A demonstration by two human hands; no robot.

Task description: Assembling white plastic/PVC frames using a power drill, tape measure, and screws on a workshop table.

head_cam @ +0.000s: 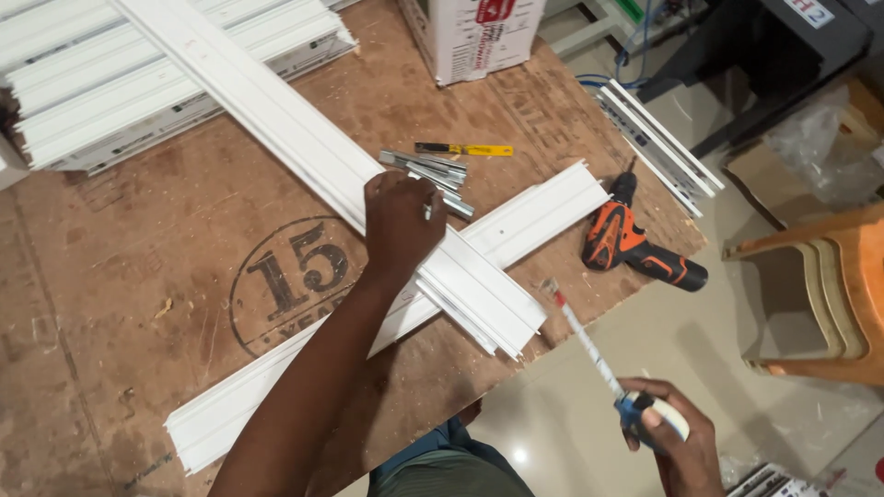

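Two white ribbed channels (479,276) crossed on desk (138,276); left hand (398,221) presses on top one, right hand (677,437) grip holds extended tape measure (645,414).

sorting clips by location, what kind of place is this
Most likely a carpentry or fitting workshop. White plastic channels lie crossed on a plywood worktable, an orange cordless drill sits near its edge, and the right hand holds a tape measure.
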